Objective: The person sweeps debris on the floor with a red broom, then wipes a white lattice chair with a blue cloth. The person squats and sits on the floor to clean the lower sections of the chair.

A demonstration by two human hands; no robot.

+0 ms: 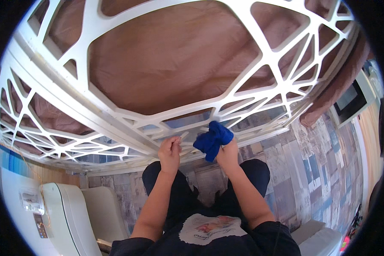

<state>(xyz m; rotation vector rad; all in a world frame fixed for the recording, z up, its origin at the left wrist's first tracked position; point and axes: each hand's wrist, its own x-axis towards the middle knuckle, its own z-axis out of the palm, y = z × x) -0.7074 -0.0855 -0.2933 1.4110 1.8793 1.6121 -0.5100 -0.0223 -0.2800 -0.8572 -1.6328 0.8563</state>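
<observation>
A bunched dark blue cloth (pixel 213 140) is gripped in my right hand (pixel 228 155), against the lower part of a white lattice screen (pixel 243 91). The cloth covers most of those fingers. My left hand (pixel 170 154) is a little way to the left, its fingers curled closed beside the screen's lower bars. A short pale strip shows by its fingertips; whether the hand holds it or it belongs to the lattice, I cannot tell. Brown fabric (pixel 166 59) hangs behind the screen's openings.
A thick white upright post (pixel 102 121) divides the screen on the left. Below left stands a cream padded chair (pixel 68 213). The floor (pixel 281 166) has a patchwork plank pattern. At the right is a white-framed dark panel (pixel 350 102); a pale grey box-like object (pixel 320 239) is lower right.
</observation>
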